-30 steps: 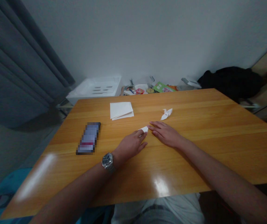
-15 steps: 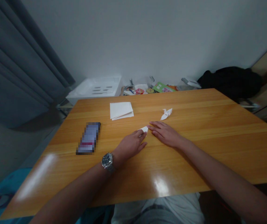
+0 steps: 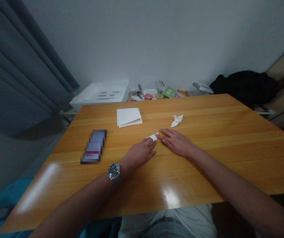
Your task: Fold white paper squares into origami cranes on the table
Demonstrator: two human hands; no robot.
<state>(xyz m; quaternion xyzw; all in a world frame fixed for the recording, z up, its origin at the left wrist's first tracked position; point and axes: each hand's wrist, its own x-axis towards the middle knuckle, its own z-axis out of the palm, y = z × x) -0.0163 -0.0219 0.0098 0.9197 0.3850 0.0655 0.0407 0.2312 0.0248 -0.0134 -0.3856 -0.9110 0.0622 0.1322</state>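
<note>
The left hand (image 3: 138, 154), wearing a wristwatch (image 3: 114, 171), is resting on the surface (image 3: 206, 168) with its fingers slightly spread and its fingertips touching a small folded paper piece (image 3: 153, 136). The right hand (image 3: 175, 142) is lying flat, fingers loosely together, tips just beside that piece; neither hand is pinching. Beyond the piece, a folded paper bird (image 3: 177, 121) is lying fully formed, while a stack of white paper sheets (image 3: 128, 117) is sitting unfolded and untouched.

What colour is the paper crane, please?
The paper crane is white, best in the head view.
</note>
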